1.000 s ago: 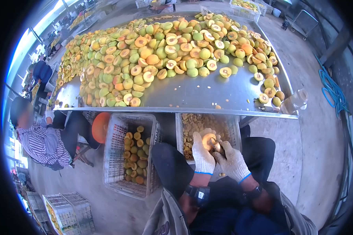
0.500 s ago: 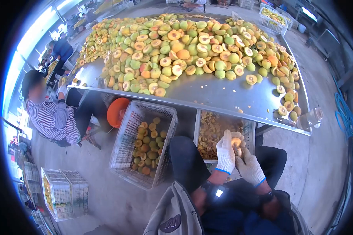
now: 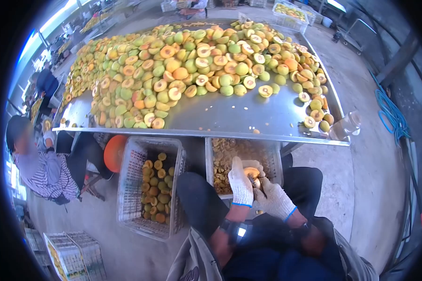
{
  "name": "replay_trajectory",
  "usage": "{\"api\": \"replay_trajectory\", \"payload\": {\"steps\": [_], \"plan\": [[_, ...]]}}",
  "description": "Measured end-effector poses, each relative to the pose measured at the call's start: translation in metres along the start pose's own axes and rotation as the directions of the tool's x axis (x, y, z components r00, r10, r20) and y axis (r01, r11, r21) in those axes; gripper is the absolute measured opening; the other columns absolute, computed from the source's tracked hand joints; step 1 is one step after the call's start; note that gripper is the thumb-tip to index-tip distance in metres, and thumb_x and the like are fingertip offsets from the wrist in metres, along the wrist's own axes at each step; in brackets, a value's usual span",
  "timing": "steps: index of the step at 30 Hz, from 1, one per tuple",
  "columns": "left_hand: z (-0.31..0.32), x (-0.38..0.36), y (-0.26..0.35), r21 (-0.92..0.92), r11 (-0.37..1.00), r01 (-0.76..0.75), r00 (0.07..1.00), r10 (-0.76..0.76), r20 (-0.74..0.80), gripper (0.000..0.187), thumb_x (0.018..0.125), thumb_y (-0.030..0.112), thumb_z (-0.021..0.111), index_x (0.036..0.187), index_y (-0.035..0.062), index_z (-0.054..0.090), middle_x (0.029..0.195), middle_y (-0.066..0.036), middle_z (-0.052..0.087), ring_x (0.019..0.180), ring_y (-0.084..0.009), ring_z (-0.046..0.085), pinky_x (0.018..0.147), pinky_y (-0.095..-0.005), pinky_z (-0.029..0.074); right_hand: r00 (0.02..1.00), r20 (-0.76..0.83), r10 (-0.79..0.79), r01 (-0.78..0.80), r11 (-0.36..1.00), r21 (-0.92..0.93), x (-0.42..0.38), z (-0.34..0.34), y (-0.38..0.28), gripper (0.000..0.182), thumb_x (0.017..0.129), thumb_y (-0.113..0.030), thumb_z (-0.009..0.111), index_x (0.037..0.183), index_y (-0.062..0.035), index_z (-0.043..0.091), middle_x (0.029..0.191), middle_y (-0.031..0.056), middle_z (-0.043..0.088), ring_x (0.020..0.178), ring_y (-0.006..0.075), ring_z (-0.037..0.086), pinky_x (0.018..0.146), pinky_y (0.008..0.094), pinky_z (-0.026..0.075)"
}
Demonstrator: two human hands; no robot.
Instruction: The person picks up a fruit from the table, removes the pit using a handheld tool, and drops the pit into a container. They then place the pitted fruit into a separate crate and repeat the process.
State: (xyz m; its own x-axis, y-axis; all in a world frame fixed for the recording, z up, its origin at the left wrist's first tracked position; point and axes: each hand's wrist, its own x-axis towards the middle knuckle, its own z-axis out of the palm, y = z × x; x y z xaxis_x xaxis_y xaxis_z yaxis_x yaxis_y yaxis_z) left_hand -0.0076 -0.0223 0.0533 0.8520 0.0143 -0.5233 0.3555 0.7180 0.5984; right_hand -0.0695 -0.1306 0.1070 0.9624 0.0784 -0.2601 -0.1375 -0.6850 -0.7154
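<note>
My left hand (image 3: 240,185), in a white knitted glove with a blue cuff edge, is closed around an orange-yellow peach half (image 3: 251,172). Pressed close against that fruit is my right hand (image 3: 275,200), gloved the same way, its fingers curled at the cut side. Something small and shiny shows between the fingers, too small to name. Both hands are above a white crate (image 3: 209,165) of brownish scraps between my knees. Beyond them, a large heap of halved peaches (image 3: 173,70) covers much of a metal table (image 3: 220,114).
Left of my knee stands a white plastic crate (image 3: 126,187) part-filled with peach halves. An orange bucket (image 3: 115,153) is beside it, near a seated person (image 3: 47,173) in stripes. A clear jar (image 3: 346,126) lies at the table's right corner. Blue hose (image 3: 390,112) hangs at right.
My view has turned a little to the right, so the table and crates appear shifted left. Both hands stay together around the peach half, which now shows more between the fingers.
</note>
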Motion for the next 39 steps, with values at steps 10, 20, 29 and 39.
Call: {"api": "replay_trajectory", "payload": {"steps": [10,20,29,39], "plan": [[0.013,-0.005,0.001,0.217,0.968,-0.124,0.989,0.104,0.103,0.069,0.107,0.051,0.043,0.073,-0.0026,0.070,0.068,-0.016,0.069,0.056,-0.0264,0.064,0.058,-0.0366,0.052,0.995,0.021,-0.102,0.095,0.972,0.217,0.001,0.000,0.033,0.039,0.104,-0.033,0.059,0.114,0.0043,0.061,0.070,0.0171,0.066,0.061,0.0335,0.065,0.056,0.0421,0.049],[0.018,0.006,-0.006,0.194,0.973,-0.126,0.912,0.036,0.408,0.073,0.107,0.058,0.045,0.070,-0.0005,0.069,0.069,-0.014,0.069,0.055,-0.0224,0.063,0.054,-0.0328,0.051,0.887,0.462,0.015,-0.398,0.534,0.746,0.003,-0.027,0.045,0.029,0.105,-0.038,0.059,0.093,-0.0114,0.061,0.063,-0.0052,0.050,0.047,0.0046,0.043,0.043,0.0227,0.033],[0.019,0.032,-0.023,-0.179,0.972,0.151,0.956,-0.098,0.278,0.069,0.107,0.063,0.040,0.092,0.0012,0.068,0.077,-0.015,0.068,0.065,-0.0273,0.066,0.061,-0.0392,0.057,0.920,0.380,-0.091,-0.307,0.434,0.847,0.025,-0.024,0.063,0.034,0.106,-0.041,0.060,0.099,-0.0083,0.065,0.070,-0.0054,0.054,0.053,0.0043,0.047,0.048,0.0218,0.036],[-0.012,0.075,-0.023,0.067,0.985,-0.160,0.987,0.161,-0.012,0.036,0.102,0.031,0.054,0.112,-0.0002,0.068,0.102,-0.011,0.069,0.091,-0.0214,0.066,0.081,-0.0354,0.055,0.949,0.074,0.308,-0.173,0.309,0.935,0.048,0.005,0.063,0.034,0.107,-0.047,0.054,0.098,-0.0143,0.056,0.065,-0.0027,0.049,0.045,0.0086,0.043,0.040,0.0270,0.037]]}}
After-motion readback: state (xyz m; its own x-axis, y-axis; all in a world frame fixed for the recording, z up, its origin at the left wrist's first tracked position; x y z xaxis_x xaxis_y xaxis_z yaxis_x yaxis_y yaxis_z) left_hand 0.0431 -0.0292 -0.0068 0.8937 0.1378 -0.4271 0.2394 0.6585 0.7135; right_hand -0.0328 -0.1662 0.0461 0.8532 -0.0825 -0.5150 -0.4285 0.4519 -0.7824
